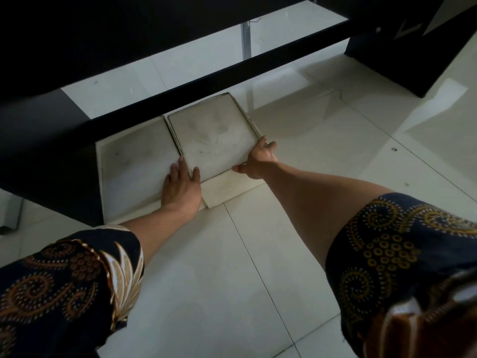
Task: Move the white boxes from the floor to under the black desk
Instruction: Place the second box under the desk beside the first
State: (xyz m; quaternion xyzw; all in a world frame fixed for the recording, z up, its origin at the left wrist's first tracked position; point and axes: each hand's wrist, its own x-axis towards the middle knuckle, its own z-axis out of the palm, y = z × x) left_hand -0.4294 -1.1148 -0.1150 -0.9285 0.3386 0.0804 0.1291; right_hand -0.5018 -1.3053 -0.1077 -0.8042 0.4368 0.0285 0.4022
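Two flat white boxes lie side by side on the pale tiled floor at the front of the black desk (77,47). The left white box (131,166) sits partly under the desk's low black crossbar (206,81). The right white box (214,140) is dusty and tilted, its far end reaching the crossbar. My left hand (180,184) grips that box's near left corner, lying over the seam between the boxes. My right hand (258,161) holds its near right corner. Another white box or flap (227,188) shows beneath it at the front.
A black desk side panel (413,52) stands at the right. A grey metal leg (246,40) rises behind the crossbar. A dark desk panel (44,151) stands at the left beside the left box. Bare white tiles (258,280) spread in front and to the right.
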